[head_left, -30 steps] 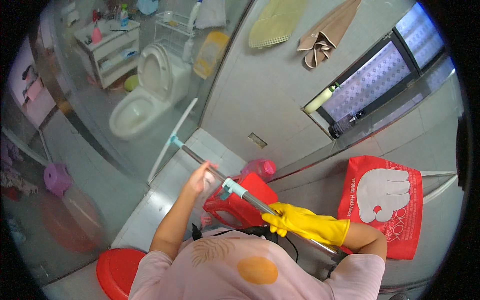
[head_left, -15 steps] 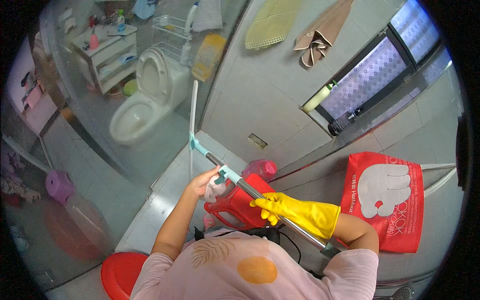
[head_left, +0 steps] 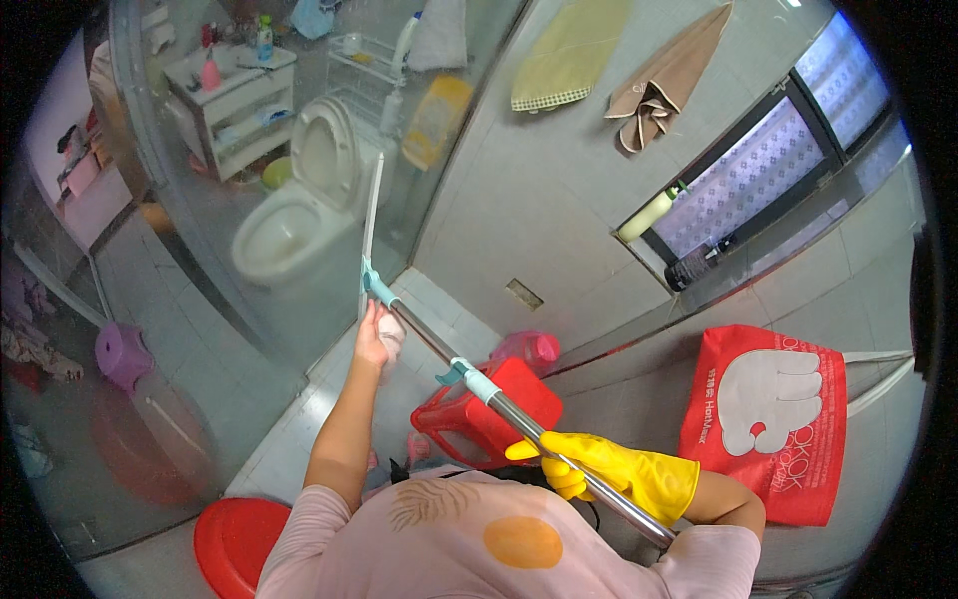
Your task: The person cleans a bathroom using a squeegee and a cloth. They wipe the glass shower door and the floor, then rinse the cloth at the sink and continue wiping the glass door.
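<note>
A long-handled squeegee (head_left: 514,411) with a steel pole and pale blue fittings slants across my front, its thin blade (head_left: 374,210) up by the glass panel. My right hand (head_left: 614,467), in a yellow rubber glove, is closed round the lower pole. Bare, my left hand (head_left: 371,339) reaches up to the pale blue neck just below the blade. In it is a crumpled white cloth (head_left: 392,341), partly hidden by the fingers. Halfway along the pole sits a pale blue lever (head_left: 454,372).
Beyond the glass panel (head_left: 329,309) stand a toilet (head_left: 289,230) and a white shelf unit (head_left: 230,110). A red plastic stool (head_left: 519,399) is below the pole, a pink container (head_left: 529,349) behind it. A red bag (head_left: 763,429) hangs right; a red round lid-like thing (head_left: 238,544) lies lower left.
My left hand has slid up from the lever to the neck near the blade, cloth still in it. The squeegee has shifted slightly left, and the gloved hand has moved down and right.
</note>
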{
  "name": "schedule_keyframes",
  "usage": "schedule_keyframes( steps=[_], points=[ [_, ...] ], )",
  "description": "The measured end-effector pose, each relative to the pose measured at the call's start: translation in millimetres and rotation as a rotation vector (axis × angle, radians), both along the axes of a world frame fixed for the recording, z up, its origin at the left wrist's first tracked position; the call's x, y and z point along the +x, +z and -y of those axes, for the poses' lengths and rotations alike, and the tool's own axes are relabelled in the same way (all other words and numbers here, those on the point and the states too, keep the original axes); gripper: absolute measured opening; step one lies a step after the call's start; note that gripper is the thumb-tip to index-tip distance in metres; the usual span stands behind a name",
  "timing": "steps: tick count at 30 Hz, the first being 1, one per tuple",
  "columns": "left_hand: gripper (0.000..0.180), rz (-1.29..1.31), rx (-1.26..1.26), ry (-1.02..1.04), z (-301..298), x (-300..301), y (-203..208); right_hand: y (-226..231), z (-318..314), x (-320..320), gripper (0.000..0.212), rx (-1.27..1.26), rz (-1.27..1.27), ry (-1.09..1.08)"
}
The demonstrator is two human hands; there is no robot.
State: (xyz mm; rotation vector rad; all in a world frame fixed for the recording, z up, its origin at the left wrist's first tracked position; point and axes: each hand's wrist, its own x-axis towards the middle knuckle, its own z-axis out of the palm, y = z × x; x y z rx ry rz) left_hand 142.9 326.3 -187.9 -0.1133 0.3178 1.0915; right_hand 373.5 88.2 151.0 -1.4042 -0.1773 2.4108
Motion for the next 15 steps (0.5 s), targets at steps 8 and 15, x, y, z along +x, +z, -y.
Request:
schedule_keyframes(
  steps=[8,15],
  points=[
    [0.029,-0.028,0.328,-0.255,4,0,46,-13,-7,11,0.045,0.029,-0.019,0.02],
    [0.032,-0.348,0.347,-0.345,35,31,84,-22,-28,-2,0.045,0.094,0.074,-0.001]
  ],
)
